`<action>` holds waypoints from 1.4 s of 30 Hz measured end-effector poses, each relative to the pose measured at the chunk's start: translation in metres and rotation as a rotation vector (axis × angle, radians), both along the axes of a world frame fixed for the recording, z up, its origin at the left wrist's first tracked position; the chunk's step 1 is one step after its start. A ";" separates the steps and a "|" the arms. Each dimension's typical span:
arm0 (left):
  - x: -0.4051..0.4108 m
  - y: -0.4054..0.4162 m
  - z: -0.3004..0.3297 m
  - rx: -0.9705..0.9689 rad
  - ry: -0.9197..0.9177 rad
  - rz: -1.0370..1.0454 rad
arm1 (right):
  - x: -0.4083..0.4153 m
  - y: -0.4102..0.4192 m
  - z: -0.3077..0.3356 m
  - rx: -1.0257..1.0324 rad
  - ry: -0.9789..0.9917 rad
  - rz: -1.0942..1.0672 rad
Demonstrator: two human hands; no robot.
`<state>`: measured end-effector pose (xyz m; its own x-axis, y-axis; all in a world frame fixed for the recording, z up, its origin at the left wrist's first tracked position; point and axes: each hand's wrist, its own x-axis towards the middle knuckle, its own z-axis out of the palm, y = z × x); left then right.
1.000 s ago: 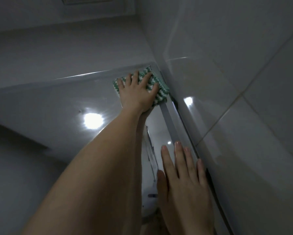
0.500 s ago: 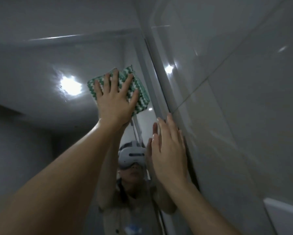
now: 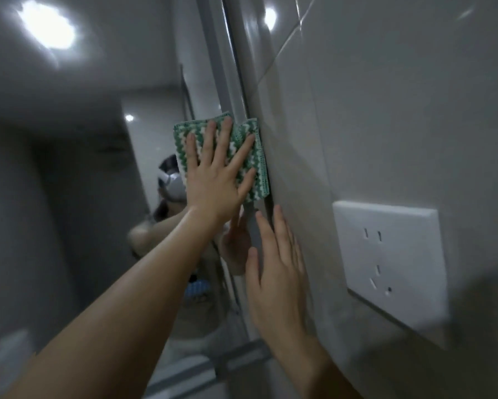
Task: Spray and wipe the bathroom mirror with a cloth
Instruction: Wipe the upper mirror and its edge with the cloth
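The bathroom mirror (image 3: 98,168) fills the left side of the head view and reflects a person wearing a headset. A folded green and white cloth (image 3: 250,168) lies flat against the mirror's right edge. My left hand (image 3: 217,180) presses on the cloth with its fingers spread and straight. Just below it, my right hand (image 3: 279,272) rests flat with straight fingers on the mirror's right frame and the tile beside it. No spray bottle is in view.
A glossy grey tiled wall (image 3: 386,110) stands close on the right, meeting the mirror at its metal frame (image 3: 230,82). A white wall socket (image 3: 391,263) sits on that wall just right of my right hand. A ceiling light (image 3: 49,30) glares in the mirror.
My left hand has slid the cloth down the mirror's right edge from the top corner. The view has dropped with it, and the wall socket has come into view.
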<state>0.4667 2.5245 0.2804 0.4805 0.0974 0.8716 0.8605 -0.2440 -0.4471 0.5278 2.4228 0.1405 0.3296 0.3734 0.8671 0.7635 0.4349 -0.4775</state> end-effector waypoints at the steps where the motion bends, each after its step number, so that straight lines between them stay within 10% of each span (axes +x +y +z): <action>1: 0.000 -0.001 -0.015 -0.009 0.012 -0.013 | -0.002 -0.006 -0.010 -0.034 0.003 0.019; 18: -0.030 -0.023 -0.247 -0.184 0.168 0.047 | -0.001 -0.051 -0.166 -0.168 0.033 -0.053; 42: -0.059 -0.051 -0.291 -0.210 0.214 0.148 | -0.003 -0.079 -0.175 -0.184 -0.015 -0.014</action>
<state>0.4076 2.4732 -0.0105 0.6175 0.3467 0.7060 0.7857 -0.2298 -0.5743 0.5252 2.3436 -0.0344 0.3240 0.5216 0.7893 0.7764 0.3301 -0.5369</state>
